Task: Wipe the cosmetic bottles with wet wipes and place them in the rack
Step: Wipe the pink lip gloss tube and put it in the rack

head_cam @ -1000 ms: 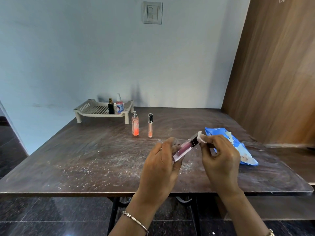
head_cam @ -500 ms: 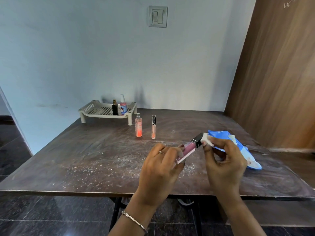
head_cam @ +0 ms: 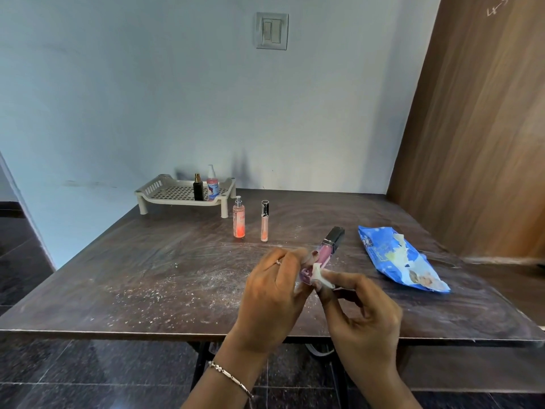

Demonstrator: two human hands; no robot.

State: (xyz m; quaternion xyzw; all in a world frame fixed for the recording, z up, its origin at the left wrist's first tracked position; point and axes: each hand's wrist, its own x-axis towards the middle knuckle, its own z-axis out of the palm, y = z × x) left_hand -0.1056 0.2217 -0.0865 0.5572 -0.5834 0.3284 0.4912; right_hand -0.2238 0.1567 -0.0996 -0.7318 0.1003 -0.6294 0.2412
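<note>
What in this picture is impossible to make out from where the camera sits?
All in the head view:
- The lower end of the pink gloss tube is hidden by the left hand and the wet wipe.
- Most of the wet wipe is hidden by the fingers of the right hand.
- The labels on the black bottle and the white-capped bottle in the rack are too small to read.
- The print on the blue wipes pack is blurred.

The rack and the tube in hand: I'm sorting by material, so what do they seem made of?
The rack looks like cream moulded plastic, matt, with a perforated floor and slotted ends. The tube seems clear glossy plastic, possibly glass, showing pink contents, with a shiny black cap and silver collar.
</note>
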